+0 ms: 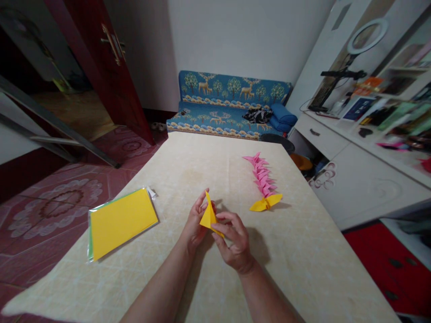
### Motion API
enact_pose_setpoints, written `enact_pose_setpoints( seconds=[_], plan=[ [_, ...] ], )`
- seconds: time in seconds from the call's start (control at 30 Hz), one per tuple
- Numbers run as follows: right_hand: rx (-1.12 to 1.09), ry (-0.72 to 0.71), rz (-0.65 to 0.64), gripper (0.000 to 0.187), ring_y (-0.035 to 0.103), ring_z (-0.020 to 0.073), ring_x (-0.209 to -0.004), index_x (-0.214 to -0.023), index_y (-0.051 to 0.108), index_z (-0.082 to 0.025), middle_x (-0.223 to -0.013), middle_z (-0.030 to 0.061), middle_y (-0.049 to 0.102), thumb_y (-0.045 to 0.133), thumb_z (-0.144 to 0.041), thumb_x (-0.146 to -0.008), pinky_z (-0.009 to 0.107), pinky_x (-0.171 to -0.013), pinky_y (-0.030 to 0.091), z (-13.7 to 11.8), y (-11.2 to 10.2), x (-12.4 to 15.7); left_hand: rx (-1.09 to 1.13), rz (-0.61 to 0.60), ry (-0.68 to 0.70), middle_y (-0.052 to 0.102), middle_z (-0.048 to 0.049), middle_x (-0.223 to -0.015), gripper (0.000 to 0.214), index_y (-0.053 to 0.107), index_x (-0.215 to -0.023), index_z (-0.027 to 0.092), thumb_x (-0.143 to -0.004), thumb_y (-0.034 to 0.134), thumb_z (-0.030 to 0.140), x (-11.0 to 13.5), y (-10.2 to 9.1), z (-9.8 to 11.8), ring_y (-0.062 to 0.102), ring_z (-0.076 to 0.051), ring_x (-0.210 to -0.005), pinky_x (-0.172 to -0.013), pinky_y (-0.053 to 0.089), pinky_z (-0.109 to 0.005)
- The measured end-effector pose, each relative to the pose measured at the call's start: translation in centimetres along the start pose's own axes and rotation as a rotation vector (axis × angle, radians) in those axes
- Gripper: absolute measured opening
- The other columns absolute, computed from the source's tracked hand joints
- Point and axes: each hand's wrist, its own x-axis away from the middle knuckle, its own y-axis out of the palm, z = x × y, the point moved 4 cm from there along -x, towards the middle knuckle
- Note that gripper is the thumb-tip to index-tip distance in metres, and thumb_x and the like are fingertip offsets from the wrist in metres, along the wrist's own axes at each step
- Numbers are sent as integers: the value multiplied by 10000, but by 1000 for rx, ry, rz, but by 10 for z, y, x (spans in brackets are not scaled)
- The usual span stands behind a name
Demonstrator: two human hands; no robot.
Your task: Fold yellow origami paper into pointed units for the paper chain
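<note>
Both my hands hold a small folded yellow paper piece [208, 216] above the middle of the table. My left hand [195, 224] pinches its left side, fingers closed on the paper. My right hand [235, 240] grips its lower right edge with thumb and fingers. Beyond my hands lies a chain of folded pink paper pieces [261, 176] ending in one folded yellow piece [266, 203]. A clear pack of yellow paper sheets [120, 221] rests on the table to the left.
The beige table [303, 251] runs away from me. A blue patterned sofa [229, 105] stands past its far end. White cabinets with shelves [353, 179] line the right side. A dark red door [101, 67] and tiled floor are on the left.
</note>
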Motion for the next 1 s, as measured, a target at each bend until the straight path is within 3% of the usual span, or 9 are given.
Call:
enact_pose_setpoints(
  seconds=[0.23, 0.5, 0.67, 0.8, 1.0],
  plan=[
    [43, 32, 63, 363, 540, 236, -1020, -1105, 592, -253, -1108, 93, 524, 602, -147, -758, 400, -841, 499, 1, -3, 1, -123, 45, 70, 644, 10, -768, 797, 384, -1348, 275, -644, 754, 229, 0, 1, 5, 593, -94, -572, -549, 446, -182],
    [37, 71, 85, 327, 536, 257, -1029, -1093, 585, -224, -1095, 109, 535, 579, -218, -766, 429, -874, 467, 3, -8, 1, -173, 100, 139, 649, 0, -840, 732, 436, -1319, 280, -653, 735, 234, 1, 2, 10, 630, -120, -684, -627, 472, -219],
    [-48, 103, 90, 250, 524, 262, -1054, -1036, 595, -201, -1117, 115, 523, 501, -252, -810, 442, -904, 438, 5, -9, 1, -195, 170, 12, 680, -63, -873, 576, 595, -1150, 161, -607, 771, 241, -2, -6, 3, 642, -152, -670, -618, 491, -253],
    [-81, 128, 81, 238, 526, 250, -1052, -1006, 615, -199, -1131, 110, 516, 452, -248, -840, 428, -919, 427, 5, -9, 1, -193, 99, -178, 699, -99, -838, 469, 635, -1077, 121, -635, 752, 225, -1, -5, -4, 654, -167, -664, -610, 495, -253],
    [-122, 194, 143, 280, 538, 243, -1034, -1026, 624, -202, -1092, 106, 550, 392, -262, -882, 410, -901, 432, 10, -10, 2, -229, 58, -231, 714, -124, -822, 337, 695, -937, 78, -632, 733, 216, 0, -5, -3, 653, -164, -664, -616, 482, -226]
  ],
)
